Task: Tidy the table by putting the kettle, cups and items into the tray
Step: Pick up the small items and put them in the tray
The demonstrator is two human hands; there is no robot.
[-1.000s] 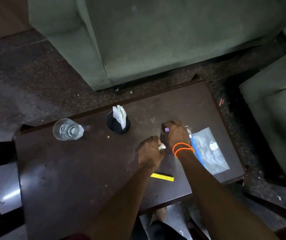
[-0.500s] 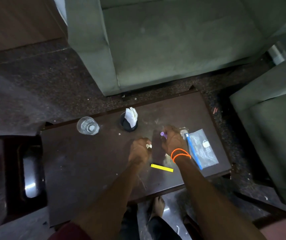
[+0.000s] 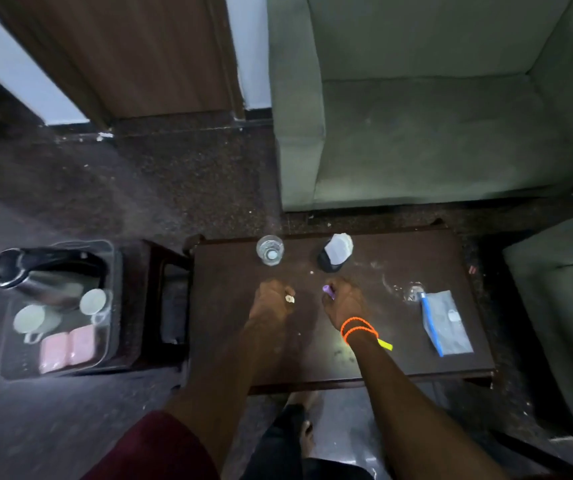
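Note:
My left hand (image 3: 271,303) hovers over the middle of the dark wooden table (image 3: 399,355), its fingers curled round a small white item (image 3: 290,298). Beside it, my right hand (image 3: 342,301), with orange bands at the wrist, pinches a small purple item (image 3: 327,289). On a low stool to the left stands a clear tray (image 3: 105,306). It holds a steel kettle (image 3: 40,271), two white cups (image 3: 93,301) (image 3: 30,318) and pink packets (image 3: 66,348). A glass of water (image 3: 270,250) and a black holder with white sachets (image 3: 335,252) stand at the table's far edge.
A clear pouch with a blue strip (image 3: 444,323) and crumpled wrap (image 3: 413,292) lie on the table's right side; a yellow strip (image 3: 385,344) shows by my right wrist. Green sofas (image 3: 434,116) stand behind and to the right. My feet are under the near edge.
The camera has swung left and pulled back, so the tray with the kettle is now in sight. Both hands moved left from the pouch and apart, each still holding its small item.

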